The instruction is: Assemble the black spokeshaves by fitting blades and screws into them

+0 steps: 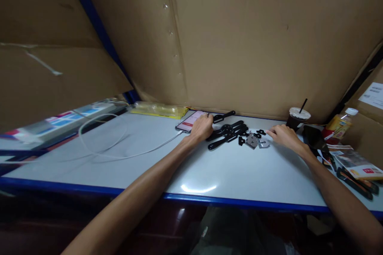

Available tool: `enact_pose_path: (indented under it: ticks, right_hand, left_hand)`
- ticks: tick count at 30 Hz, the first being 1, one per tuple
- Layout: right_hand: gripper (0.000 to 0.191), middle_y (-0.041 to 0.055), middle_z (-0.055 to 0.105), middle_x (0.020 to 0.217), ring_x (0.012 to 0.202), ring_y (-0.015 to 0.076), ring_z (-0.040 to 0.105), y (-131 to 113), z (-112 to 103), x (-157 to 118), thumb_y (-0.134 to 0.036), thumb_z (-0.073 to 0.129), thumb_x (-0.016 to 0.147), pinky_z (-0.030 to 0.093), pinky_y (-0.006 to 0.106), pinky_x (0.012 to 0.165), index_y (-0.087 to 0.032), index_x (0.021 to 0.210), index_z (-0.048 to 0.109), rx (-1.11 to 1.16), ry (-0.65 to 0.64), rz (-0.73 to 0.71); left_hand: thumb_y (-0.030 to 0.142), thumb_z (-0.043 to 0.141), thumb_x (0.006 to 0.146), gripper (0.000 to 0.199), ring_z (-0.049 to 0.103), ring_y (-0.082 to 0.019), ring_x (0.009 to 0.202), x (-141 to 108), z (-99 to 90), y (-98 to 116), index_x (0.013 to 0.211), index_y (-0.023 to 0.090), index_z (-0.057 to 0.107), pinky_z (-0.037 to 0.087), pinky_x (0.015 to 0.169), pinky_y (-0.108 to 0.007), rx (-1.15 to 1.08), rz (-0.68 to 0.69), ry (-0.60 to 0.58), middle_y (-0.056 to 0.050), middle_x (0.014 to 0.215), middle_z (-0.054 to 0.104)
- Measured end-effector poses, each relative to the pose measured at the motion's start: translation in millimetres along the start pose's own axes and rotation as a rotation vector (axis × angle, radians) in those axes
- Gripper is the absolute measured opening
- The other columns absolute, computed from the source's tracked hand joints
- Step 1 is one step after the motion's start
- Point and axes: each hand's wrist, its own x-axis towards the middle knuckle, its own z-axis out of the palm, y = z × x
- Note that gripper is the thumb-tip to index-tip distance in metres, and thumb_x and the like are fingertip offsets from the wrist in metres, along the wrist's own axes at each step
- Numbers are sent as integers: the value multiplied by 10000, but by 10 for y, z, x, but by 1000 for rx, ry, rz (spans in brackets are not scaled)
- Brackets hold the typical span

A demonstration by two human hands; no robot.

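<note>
We have our 2 hands at the black tools (228,131) on the white table (143,167). Left of the tools, by the phone (190,121), our left hand (202,127) is half curled; right of them, by the small black pieces (261,132), our right hand (283,135) is loosely bent. We cannot tell whether either grips anything.

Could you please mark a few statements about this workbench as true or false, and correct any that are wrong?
1. The left hand is beside the phone. True.
2. The right hand is on the cup. False: it is near the small black pieces.
3. A black straw stands in the cup. True.
4. The bottle has a black cap. False: its cap is white.
5. The white cable leads to the phone. True.
</note>
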Motion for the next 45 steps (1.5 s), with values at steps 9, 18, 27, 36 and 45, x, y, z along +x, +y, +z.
enact_pose_path:
  ticks: [9, 18, 27, 36, 45]
  right_hand:
    - [368, 33, 660, 713, 652, 178, 582, -57, 220, 42, -534, 646, 897, 287, 275, 565, -213, 719, 627, 172, -92, -126]
    - [225, 28, 651, 701, 672, 147, 569, -16, 62, 69, -263, 499, 924, 357, 248, 631, -188, 728, 580, 503, 154, -101]
    - [169, -15, 614, 634, 485, 87, 486, -465, 122, -170, -309, 584, 865, 366, 215, 493, -196, 741, 571, 1013, -212, -348]
    - [163, -38, 565, 606, 502, 108, 500, -579, 310, -177, -260, 600, 874, 391, 246, 530, -199, 727, 566, 1028, -175, -335]
    - [162, -43, 540, 620, 615, 123, 489, -623, 222, -247, -183, 587, 877, 352, 248, 626, -197, 716, 580, 804, -113, -419]
  left_hand:
    - [193, 387, 985, 276, 610, -234, 998, -368, -194, 285, 1177, 188, 585, 475, 893, -353, -302, 470, -85, -98, 1125, 647]
    - [209, 381, 972, 272, 626, -234, 994, -667, -56, 550, 1156, 199, 581, 470, 856, -362, -388, 625, -363, -102, 1140, 683]
    - [309, 612, 886, 294, 624, -223, 888, -717, -122, 604, 1154, 207, 548, 451, 755, -338, -375, 593, -382, -71, 1049, 685]
    - [501, 641, 900, 415, 660, -239, 871, -703, -4, 617, 1160, 205, 511, 445, 719, -316, -324, 583, -323, -81, 1018, 706]
    - [510, 546, 975, 384, 682, -241, 823, -733, -61, 654, 1178, 184, 527, 483, 721, -336, -277, 679, -282, -90, 958, 698]
